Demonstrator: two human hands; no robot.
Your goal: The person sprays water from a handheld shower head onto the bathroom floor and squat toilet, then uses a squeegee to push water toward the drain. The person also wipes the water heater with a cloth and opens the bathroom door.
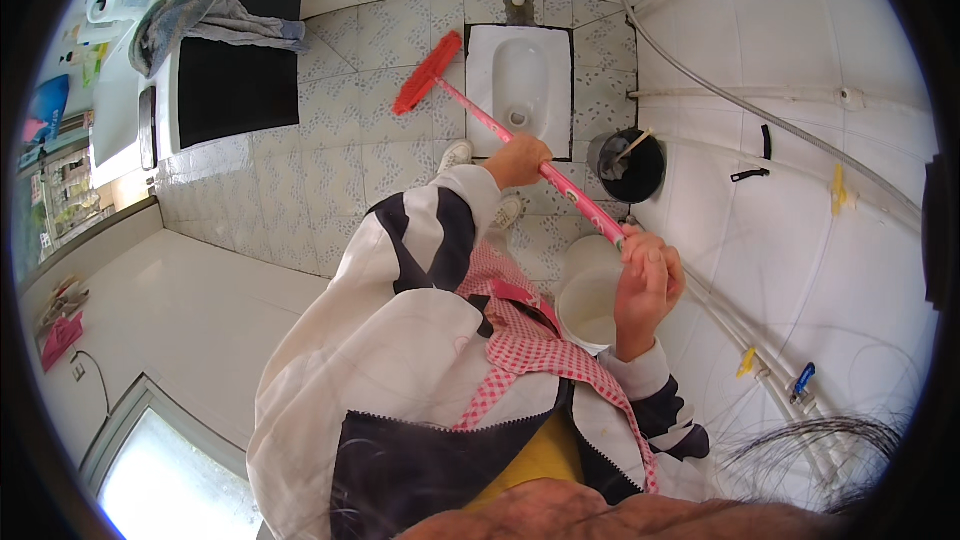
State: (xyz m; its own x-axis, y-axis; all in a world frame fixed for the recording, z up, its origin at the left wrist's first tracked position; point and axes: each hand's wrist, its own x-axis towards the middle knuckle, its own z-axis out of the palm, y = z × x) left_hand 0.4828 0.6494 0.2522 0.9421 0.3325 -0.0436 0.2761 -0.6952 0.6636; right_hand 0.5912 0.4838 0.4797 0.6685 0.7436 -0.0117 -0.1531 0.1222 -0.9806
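Observation:
A long-handled floor brush with a pink pole (582,202) slants across the view. Its narrow red bristle head (427,72) rests on the tiled floor, left of the white squat toilet (519,85). My left hand (518,160) is closed round the middle of the pole, in front of the toilet's near edge. Close to the pole's upper end, my right hand (650,285) grips it with curled fingers. Under the pole, partly hidden by it, stands a white bucket (588,300).
A black bin (627,166) holding a wooden stick stands right of the toilet. Pipes and a grey hose (740,90) run along the right wall. At the far left, a grey cloth (215,25) hangs over a black-fronted cabinet (240,90). My shoes stand on patterned tiles (330,170).

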